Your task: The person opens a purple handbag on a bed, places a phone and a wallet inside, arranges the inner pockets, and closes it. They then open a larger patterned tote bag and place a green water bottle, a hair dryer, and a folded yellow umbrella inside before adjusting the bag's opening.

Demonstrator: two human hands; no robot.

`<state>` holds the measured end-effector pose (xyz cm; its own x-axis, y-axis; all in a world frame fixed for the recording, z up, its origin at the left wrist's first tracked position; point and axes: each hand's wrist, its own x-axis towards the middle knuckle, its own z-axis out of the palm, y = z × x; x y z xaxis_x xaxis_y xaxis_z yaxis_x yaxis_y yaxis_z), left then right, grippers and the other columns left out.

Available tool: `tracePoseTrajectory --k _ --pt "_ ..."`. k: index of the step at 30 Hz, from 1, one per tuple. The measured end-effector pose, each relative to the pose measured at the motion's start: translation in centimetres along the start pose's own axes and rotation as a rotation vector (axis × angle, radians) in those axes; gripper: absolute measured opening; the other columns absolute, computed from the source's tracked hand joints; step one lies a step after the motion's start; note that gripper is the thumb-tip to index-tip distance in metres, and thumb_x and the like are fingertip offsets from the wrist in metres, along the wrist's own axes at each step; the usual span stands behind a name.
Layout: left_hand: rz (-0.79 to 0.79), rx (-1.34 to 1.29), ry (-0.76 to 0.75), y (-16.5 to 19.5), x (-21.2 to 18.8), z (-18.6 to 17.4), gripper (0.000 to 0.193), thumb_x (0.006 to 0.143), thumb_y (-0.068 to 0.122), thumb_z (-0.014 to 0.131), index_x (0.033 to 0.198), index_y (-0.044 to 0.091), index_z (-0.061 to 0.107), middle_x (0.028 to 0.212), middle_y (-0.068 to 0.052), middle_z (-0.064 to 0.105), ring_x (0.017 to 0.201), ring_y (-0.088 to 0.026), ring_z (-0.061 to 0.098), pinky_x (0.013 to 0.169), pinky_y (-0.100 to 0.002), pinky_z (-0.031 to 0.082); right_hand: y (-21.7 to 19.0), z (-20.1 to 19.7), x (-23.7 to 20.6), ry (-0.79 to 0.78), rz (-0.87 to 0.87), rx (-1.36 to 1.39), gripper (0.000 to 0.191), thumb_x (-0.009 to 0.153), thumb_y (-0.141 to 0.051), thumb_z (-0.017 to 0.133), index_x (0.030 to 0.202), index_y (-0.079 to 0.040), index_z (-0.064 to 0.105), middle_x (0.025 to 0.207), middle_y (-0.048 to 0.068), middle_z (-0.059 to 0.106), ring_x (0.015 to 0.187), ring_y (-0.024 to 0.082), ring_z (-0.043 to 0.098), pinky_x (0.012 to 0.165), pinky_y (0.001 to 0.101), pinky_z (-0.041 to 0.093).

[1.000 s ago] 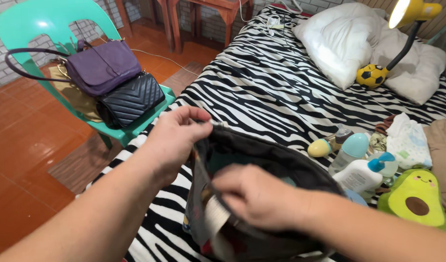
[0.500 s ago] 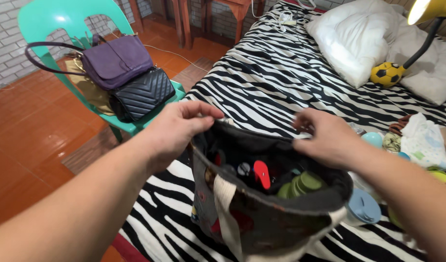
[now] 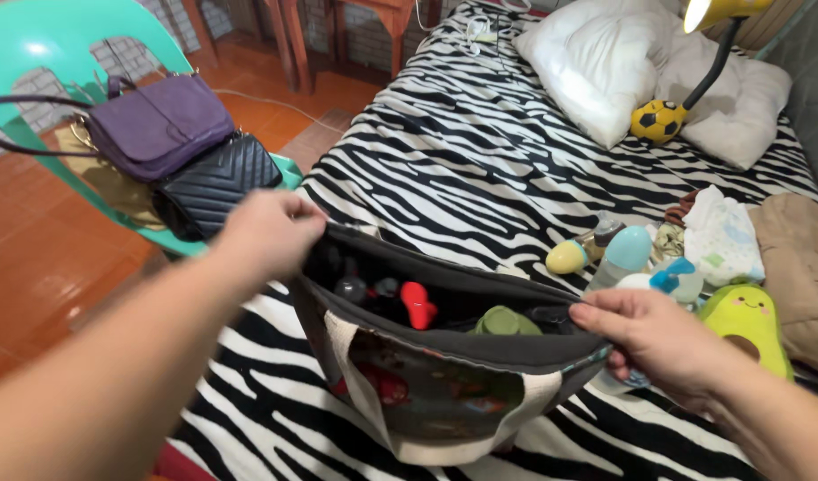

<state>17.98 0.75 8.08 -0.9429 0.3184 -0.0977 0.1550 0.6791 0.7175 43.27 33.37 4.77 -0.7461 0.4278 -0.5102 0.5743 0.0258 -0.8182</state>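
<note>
Plainly, bag: dark tote bag [image 3: 444, 374] stood at lower centre on the zebra bed [image 3: 480, 151].
Hands: left hand [image 3: 266, 233] pinched the left rim; right hand [image 3: 654, 343] gripped the right.
Axis: mouth stretched left-right between them.
Inside: probably bottles [image 3: 418, 305].

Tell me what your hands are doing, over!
Left hand and right hand grip opposite ends of the tote bag rim, holding it open. Red item and green item inside. Nothing blocking.

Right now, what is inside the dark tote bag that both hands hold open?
Inside the tote bag a red-topped item, a green lump and two dark round caps show. Everything deeper is hidden by the bag's wall. The left hand and right hand grip the rim.
</note>
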Motion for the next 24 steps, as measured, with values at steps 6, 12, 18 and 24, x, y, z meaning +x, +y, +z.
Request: tracePoseTrajectory --k 6,12,18,24 --pt "0.715 0.095 0.033 4.6 -5.2 6.4 0.034 0.079 0.036 0.075 0.1 0.01 0.079 0.099 -0.014 0.076 0.095 -0.033 0.071 0.085 -0.043 0.055 2.1 0.9 -0.1 -0.15 -0.053 0.359 0.025 0.096 -0.03 0.064 0.088 -0.006 0.065 0.063 -0.002 0.061 0.046 0.006 0.046 0.044 0.0226 0.038" --pt "0.436 0.077 -0.642 9.9 -6.1 11.1 0.048 0.08 0.054 0.074 0.095 0.008 0.079 0.089 -0.016 0.078 0.087 -0.03 0.078 0.082 -0.04 0.061 2.0 1.1 -0.9 -0.195 -0.114 0.329 0.021 0.095 -0.023 0.066 0.097 -0.002 0.068 0.068 0.001 0.065 0.05 0.008 0.053 0.048 0.0233 0.044" --pt "0.627 0.26 -0.682 11.3 -6.0 12.6 0.041 0.087 0.046 0.068 0.092 0.007 0.081 0.085 -0.015 0.077 0.081 -0.028 0.072 0.079 -0.038 0.056 0.6 1.1 -2.6 -0.173 -0.33 0.148 0.044 0.098 -0.013 0.069 0.14 -0.012 0.055 0.08 0.006 0.066 0.059 0.013 0.061 0.054 0.028 0.053" --pt "0.216 -0.166 -0.84 15.2 -5.1 10.2 0.033 0.085 0.025 0.061 0.088 -0.002 0.079 0.073 -0.01 0.078 0.061 -0.02 0.071 0.057 -0.033 0.056 -3.1 0.9 -3.8 -0.033 -0.291 -0.597 0.025 0.087 -0.02 0.077 0.11 -0.012 0.081 0.075 0.001 0.069 0.071 0.012 0.058 0.066 0.0284 0.052"
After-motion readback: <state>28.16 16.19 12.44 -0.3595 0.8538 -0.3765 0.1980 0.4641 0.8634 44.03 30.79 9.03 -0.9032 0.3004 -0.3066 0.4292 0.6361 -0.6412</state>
